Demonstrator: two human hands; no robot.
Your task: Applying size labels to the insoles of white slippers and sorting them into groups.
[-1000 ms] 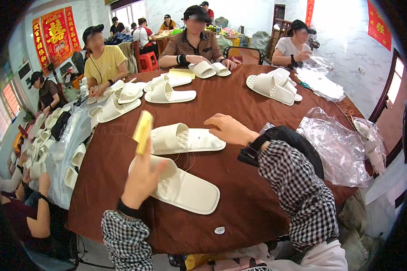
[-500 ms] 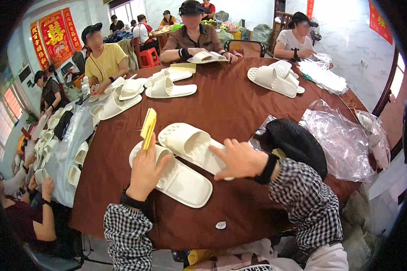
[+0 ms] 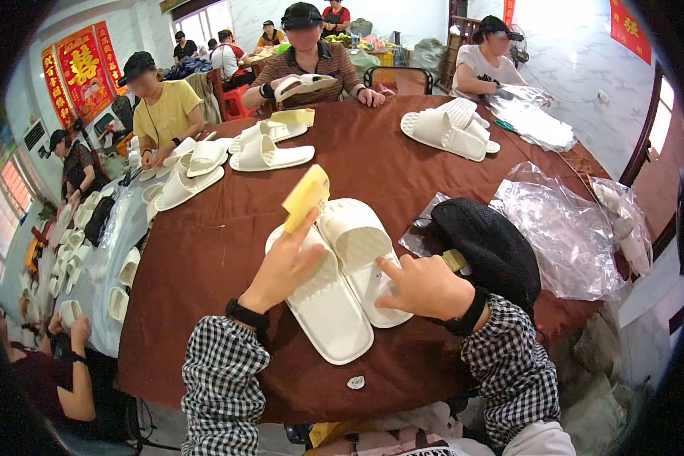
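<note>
Two white slide slippers lie side by side on the brown cloth in front of me, toes pointing away. My left hand point(image 3: 283, 266) is closed on a yellow sheet of labels point(image 3: 308, 196), held between the fingers above the left slipper point(image 3: 328, 311). Its thumb is over that slipper's strap. On the right slipper point(image 3: 357, 247), my right hand point(image 3: 427, 287) rests at the insole behind the strap, index finger and thumb apart. Beside the index fingertip there is a small dark printed mark. A small round white sticker point(image 3: 356, 382) lies on the cloth nearer to me.
To the right are a black mesh bag point(image 3: 488, 247) and crumpled clear plastic point(image 3: 558, 235). More white slippers point(image 3: 272, 156) sit at the far left, another pair point(image 3: 450, 131) at the far right. Several co-workers sit around the brown-covered table point(image 3: 205, 304).
The right slipper has come parallel to and against the left one. My left hand has turned the yellow sheet so its face shows. Across the table, a person has raised a pair of slippers.
</note>
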